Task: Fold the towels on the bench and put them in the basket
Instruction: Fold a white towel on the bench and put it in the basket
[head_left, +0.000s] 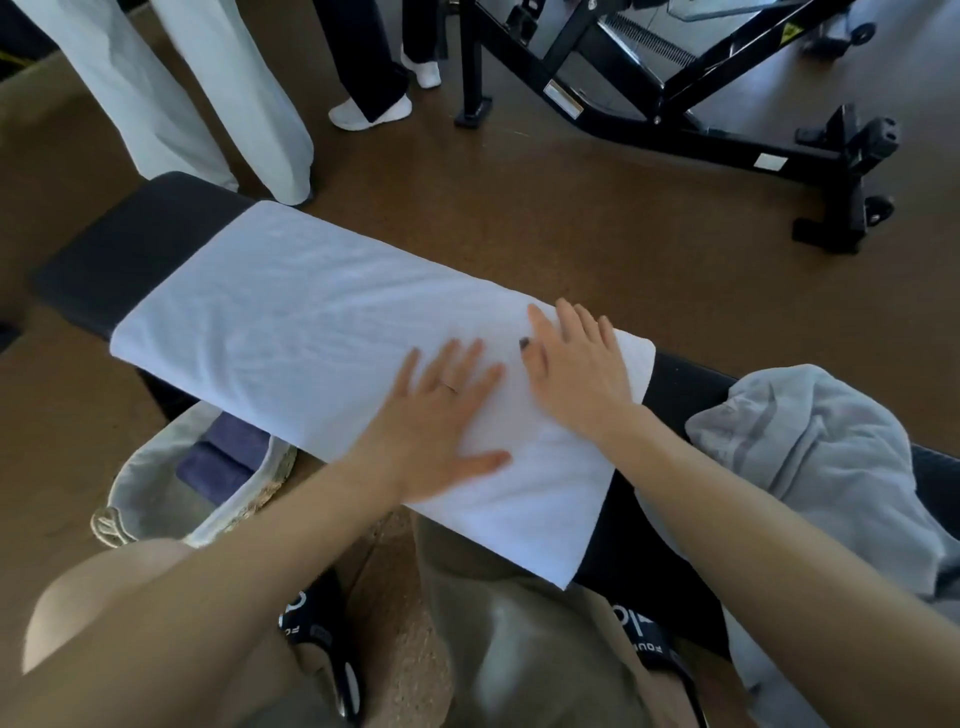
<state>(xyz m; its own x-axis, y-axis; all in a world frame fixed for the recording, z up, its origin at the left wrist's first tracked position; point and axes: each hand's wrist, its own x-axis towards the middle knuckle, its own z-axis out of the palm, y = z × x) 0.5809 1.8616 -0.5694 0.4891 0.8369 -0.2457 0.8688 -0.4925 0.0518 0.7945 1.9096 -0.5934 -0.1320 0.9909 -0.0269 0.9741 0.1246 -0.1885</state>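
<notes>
A white towel (291, 317) lies spread lengthwise along the black padded bench (135, 244), folded into a long strip. My left hand (441, 415) presses flat on its near right part, fingers spread. My right hand (576, 364) rests flat beside it, close to the towel's right end. A crumpled grey towel (826, 457) sits in a heap on the bench to the right. The woven basket (156, 493) with a pale liner stands on the floor under the bench's near side, with folded dark blue towels (223, 457) inside.
Two people stand beyond the bench at the upper left: pale wide trousers (208, 104) and dark trousers with white shoes (369, 109). A black exercise machine frame (675, 114) fills the upper right. My feet in black slippers (322, 639) are below on the brown floor.
</notes>
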